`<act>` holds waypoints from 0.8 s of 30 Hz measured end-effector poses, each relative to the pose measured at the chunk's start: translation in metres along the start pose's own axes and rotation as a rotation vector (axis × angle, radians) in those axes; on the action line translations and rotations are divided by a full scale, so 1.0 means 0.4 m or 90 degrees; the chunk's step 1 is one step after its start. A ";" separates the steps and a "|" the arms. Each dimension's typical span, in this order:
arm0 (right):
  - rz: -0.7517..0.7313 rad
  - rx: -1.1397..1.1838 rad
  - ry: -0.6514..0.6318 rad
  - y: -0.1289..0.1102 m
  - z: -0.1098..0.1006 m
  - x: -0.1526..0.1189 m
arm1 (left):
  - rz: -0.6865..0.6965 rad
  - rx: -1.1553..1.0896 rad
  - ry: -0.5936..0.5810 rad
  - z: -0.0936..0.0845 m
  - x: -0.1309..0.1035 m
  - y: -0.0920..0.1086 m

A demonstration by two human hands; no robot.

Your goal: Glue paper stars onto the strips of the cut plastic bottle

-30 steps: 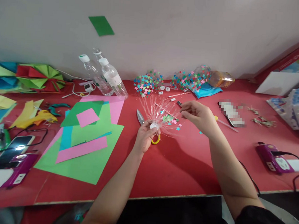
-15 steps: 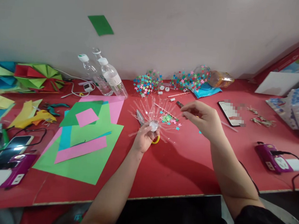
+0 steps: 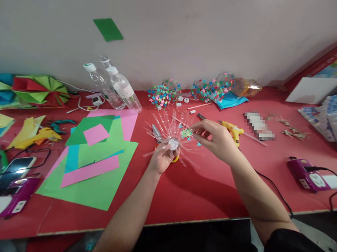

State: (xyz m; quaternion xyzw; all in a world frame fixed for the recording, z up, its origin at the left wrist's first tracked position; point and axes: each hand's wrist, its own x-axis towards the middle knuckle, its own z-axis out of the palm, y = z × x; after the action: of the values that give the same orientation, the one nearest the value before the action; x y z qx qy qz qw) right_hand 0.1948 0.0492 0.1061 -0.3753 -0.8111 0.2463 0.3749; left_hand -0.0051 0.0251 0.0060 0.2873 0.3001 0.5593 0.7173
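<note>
Low over the middle of the red table, my left hand (image 3: 161, 158) grips the white-centred base of a clear plastic piece (image 3: 173, 143) cut into strips that fan out all round. My right hand (image 3: 212, 139) is just right of the strips, fingers bent and brought together beside loose paper stars (image 3: 186, 133); whatever is between the fingertips is too small to tell. Scissors (image 3: 156, 133) with a yellow handle lie partly under the clear piece and my left hand.
Clear bottles (image 3: 124, 89) and star-covered balls (image 3: 162, 95) stand along the wall. Coloured paper (image 3: 97, 190) lies left. A yellow glue gun (image 3: 232, 130) and its cord lie beyond my right forearm. Purple power strips (image 3: 307, 174) are at both sides, a phone (image 3: 16, 172) at left.
My right hand has moved left and slightly down, closer to the strips and the stars, uncovering the yellow glue gun. My left hand still holds the clear piece. The view has shifted slightly.
</note>
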 end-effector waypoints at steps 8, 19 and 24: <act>0.039 0.046 0.008 -0.010 0.014 -0.007 | -0.009 0.009 -0.022 -0.001 -0.004 0.003; 0.052 0.053 -0.121 -0.021 0.003 -0.010 | -0.028 -0.028 -0.039 -0.010 0.000 -0.004; 0.058 0.071 -0.112 -0.010 0.021 -0.009 | -0.036 -0.064 -0.015 -0.016 0.001 -0.003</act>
State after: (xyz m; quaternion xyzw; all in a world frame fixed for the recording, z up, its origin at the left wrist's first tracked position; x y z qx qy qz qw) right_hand 0.1883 0.0430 0.1022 -0.3672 -0.8079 0.3401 0.3110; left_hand -0.0092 0.0259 0.0009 0.2490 0.2716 0.5498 0.7497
